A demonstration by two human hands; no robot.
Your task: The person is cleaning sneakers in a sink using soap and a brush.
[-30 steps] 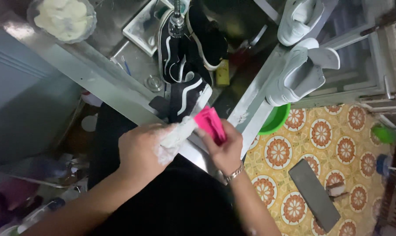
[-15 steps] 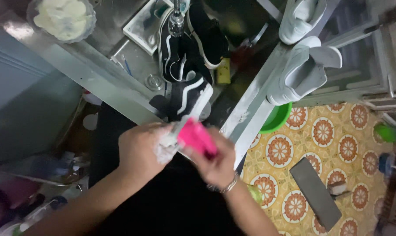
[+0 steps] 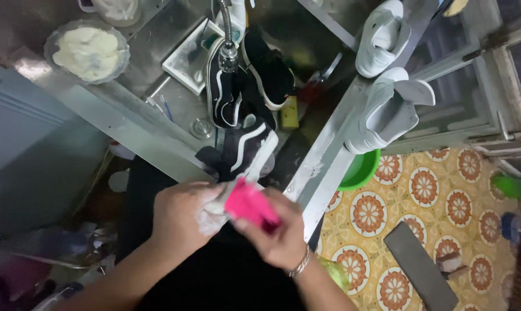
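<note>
My left hand [image 3: 183, 216], covered in soap foam, grips the heel end of a black sneaker [image 3: 246, 151] with white stripes and a white sole, held over the near edge of a steel sink. In my right hand [image 3: 275, 230] is a bright pink brush [image 3: 250, 204], pressed against the shoe close to my left fingers. The shoe's toe points away from me into the basin.
Two more black sneakers [image 3: 237, 86] lie in the sink [image 3: 312, 40] under the faucet [image 3: 227, 49]. Two white sneakers [image 3: 384, 109] rest on the right ledge. A bowl of white matter [image 3: 88, 52] sits far left. A green basin [image 3: 361, 170] and patterned floor tiles [image 3: 439, 196] lie right.
My right hand has drawn the pink brush toward me and to the left along the shoe. My left hand has kept its grip on the sneaker.
</note>
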